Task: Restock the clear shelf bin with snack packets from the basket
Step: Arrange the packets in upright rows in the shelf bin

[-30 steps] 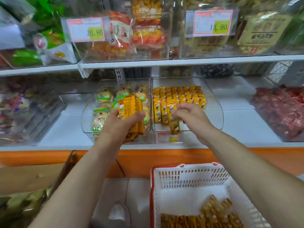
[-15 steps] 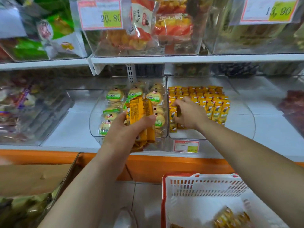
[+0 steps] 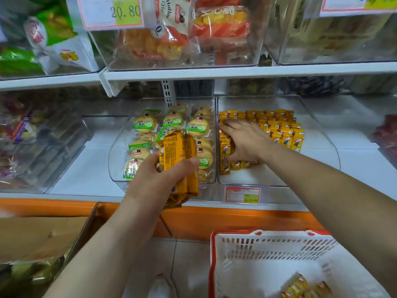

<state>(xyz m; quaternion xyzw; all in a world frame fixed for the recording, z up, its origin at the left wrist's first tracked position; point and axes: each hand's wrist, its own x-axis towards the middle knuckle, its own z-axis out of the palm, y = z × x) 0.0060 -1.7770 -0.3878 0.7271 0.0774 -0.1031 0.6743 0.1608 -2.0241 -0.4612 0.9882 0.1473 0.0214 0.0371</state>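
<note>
Broadly, the white shelf (image 3: 90,175) carries a row of transparent bins under an upper shelf that overhangs them. The clear shelf bin (image 3: 268,176) sits toward the right of its front edge, just beside a neighbouring bin (image 3: 117,160) of round cakes, wall against wall. Its low front is open and its floor is bare along the front and right side, so new packets have room there. The left wall and the overhang above limit how high a hand can lift.

Below, on the floor, the basket (image 3: 268,248) stands near the lower right corner of the view, with a few snack packets (image 3: 305,284) lying loose in it.

The left hand (image 3: 154,181) hovers in front of the cake bin, its fingers and thumb wrapped round a bundle of packets (image 3: 178,151) held upright. The right hand (image 3: 245,143) is inside the clear bin at its left side. Its fingers (image 3: 227,127) are spread fairly straight over the yellow rows (image 3: 279,125), thumb down at the front, seemingly pressing them into line rather than gripping.

The packets look light, with slick, crinkly wrappers and probably crushable contents. A stack is best clamped across its flat faces near the middle, since a loose hold would let it fan out. Single packets are best pinched by the long edges.
</note>
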